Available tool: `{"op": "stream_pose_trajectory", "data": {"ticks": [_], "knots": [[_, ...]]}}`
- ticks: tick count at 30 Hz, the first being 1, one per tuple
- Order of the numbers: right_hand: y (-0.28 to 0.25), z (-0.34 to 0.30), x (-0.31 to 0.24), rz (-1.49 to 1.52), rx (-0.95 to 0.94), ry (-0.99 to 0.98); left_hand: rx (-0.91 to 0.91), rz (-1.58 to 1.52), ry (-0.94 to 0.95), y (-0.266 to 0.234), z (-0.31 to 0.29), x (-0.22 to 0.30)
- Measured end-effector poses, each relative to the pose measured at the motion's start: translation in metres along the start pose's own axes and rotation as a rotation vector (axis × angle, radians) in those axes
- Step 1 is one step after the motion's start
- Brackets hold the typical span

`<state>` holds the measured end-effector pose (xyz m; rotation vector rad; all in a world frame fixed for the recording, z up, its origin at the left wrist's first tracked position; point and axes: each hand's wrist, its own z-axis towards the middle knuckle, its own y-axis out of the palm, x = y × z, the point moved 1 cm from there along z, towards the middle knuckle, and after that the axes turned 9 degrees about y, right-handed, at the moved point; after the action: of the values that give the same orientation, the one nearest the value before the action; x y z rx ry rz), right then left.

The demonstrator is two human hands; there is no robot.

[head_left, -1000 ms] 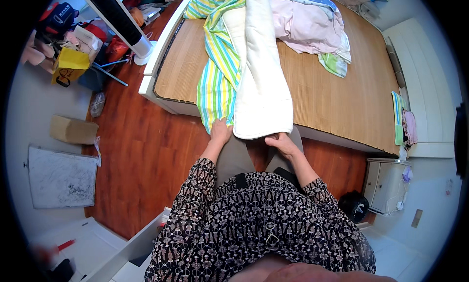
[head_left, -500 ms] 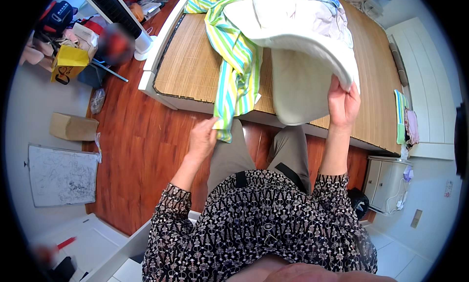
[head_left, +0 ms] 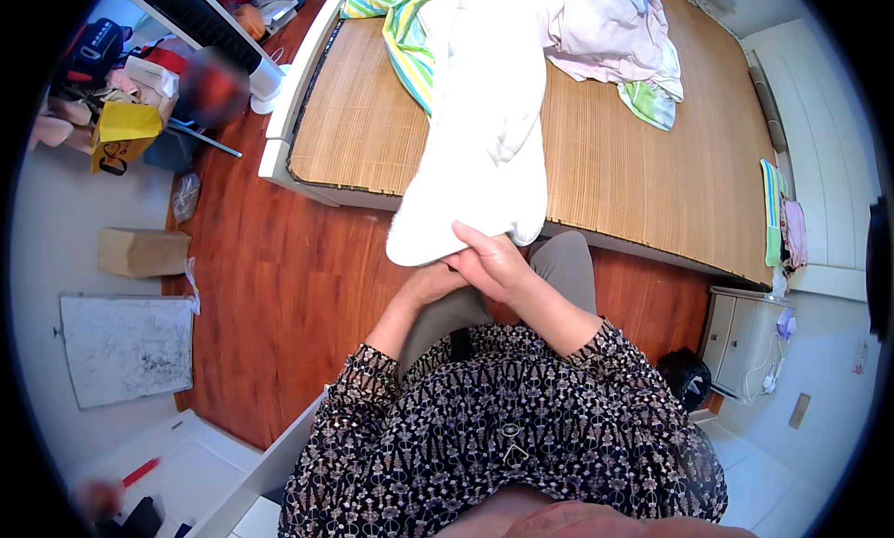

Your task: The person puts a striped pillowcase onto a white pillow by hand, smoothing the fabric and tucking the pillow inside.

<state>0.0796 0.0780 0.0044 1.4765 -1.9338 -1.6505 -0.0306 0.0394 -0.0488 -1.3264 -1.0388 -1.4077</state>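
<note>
A white quilt hangs from the bed over its near edge toward me, drawn into a long strip. My right hand grips the quilt's near end, thumb on top and fingers underneath. My left hand is closed just beside it at the same end, fingertips tucked below; what it pinches is hidden. Beneath the quilt, on its left, a green, blue, yellow and white striped cover shows in part. To the right, a bunched pale pink cloth lies on the bed.
A bamboo mat covers the bed. Beyond its left side stand a tower fan and a yellow bag. A cardboard box and a scribbled whiteboard are along the left wall. A small cabinet stands at right.
My right hand has swung left and down, bringing the white quilt over the striped cover. My left hand has shifted right to meet it. The pink cloth now shows more fully.
</note>
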Motion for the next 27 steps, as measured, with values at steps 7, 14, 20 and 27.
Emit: {"op": "stream_pose_trajectory", "data": {"ticks": [7, 14, 20, 27], "knots": [[-0.024, -0.041, -0.054, -0.239, 0.133, -0.182, 0.037, -0.711, -0.038, 0.004, 0.01, -0.001], [-0.044, -0.088, -0.219, 0.251, -0.304, -0.662, -0.19, 0.5, 0.108, 0.02, 0.065, -0.023], [-0.064, -0.094, -0.202, 0.217, -0.206, -0.631, -0.251, 0.968, -0.08, 0.032, 0.117, -0.051], [-0.049, -0.082, -0.177, 0.322, -0.055, -0.568, -0.258, 1.424, -0.281, 0.032, 0.099, -0.068]]}}
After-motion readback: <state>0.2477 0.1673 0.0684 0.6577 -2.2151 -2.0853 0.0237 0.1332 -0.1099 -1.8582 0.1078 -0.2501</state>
